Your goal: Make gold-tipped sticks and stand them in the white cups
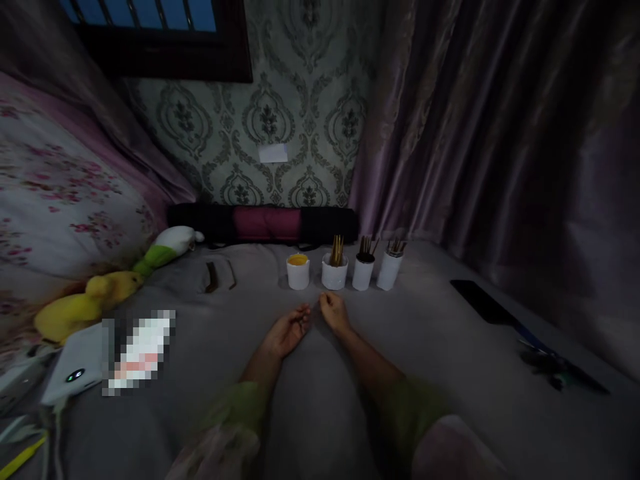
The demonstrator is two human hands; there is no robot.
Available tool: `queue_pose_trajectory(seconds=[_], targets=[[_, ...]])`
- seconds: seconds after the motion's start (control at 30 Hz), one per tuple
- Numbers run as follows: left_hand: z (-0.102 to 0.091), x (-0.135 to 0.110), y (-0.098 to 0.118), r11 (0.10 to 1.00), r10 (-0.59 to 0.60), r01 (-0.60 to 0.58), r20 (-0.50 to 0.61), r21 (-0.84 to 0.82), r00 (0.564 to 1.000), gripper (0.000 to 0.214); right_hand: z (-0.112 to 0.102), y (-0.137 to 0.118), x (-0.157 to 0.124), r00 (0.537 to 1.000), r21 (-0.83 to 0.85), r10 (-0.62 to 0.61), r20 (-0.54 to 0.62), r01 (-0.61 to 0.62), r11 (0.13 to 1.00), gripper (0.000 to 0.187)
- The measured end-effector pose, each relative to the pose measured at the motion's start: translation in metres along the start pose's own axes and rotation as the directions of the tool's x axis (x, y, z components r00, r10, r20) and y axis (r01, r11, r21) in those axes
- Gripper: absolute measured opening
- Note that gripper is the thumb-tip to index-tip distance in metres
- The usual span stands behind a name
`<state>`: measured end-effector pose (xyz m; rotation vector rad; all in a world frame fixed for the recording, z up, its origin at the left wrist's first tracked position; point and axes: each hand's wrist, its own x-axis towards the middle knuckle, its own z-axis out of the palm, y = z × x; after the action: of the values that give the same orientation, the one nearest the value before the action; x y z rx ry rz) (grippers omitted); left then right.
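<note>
Both my hands rest on a grey bedsheet [430, 320] just in front of a row of white cups. My left hand [287, 333] lies palm up with its fingers curled around a small dark thing I cannot make out. My right hand [333, 311] has its fingers bent inward close to the left hand; what it holds, if anything, is hidden. One white cup [298, 271] holds something yellow. Three other white cups [335, 271] [363, 272] [389, 269] hold thin sticks standing upright.
A pair of glasses [220, 275] lies left of the cups. A yellow and green plush toy [107, 290] and a white device [75, 370] sit at the left. A dark roll [265, 223] lies against the patterned wall. A black flat object [483, 300] rests at the right by the curtain.
</note>
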<state>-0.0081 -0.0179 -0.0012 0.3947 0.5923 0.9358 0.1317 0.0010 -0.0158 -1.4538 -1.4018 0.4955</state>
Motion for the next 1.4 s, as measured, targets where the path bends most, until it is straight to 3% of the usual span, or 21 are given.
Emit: queue_pose_trajectory(seconds=[0.8, 1.1, 1.4], targets=[[-0.001, -0.001, -0.001, 1.0, 0.005, -0.005, -0.001, -0.006, 1.0, 0.02, 0.001, 0.006, 0.001, 1.0, 0.044, 0.012, -0.016, -0.011, 0.999, 0.032], [0.003, -0.005, 0.0, 1.0, 0.006, -0.006, -0.033, 0.009, 0.999, 0.027, -0.001, 0.003, 0.0, 1.0, 0.045, 0.003, -0.012, -0.002, 0.999, 0.032], [0.008, -0.003, 0.005, 0.998, -0.065, 0.064, -0.106, -0.013, 0.992, 0.016, -0.002, 0.004, -0.001, 0.999, 0.063, 0.042, 0.02, -0.043, 0.997, 0.032]])
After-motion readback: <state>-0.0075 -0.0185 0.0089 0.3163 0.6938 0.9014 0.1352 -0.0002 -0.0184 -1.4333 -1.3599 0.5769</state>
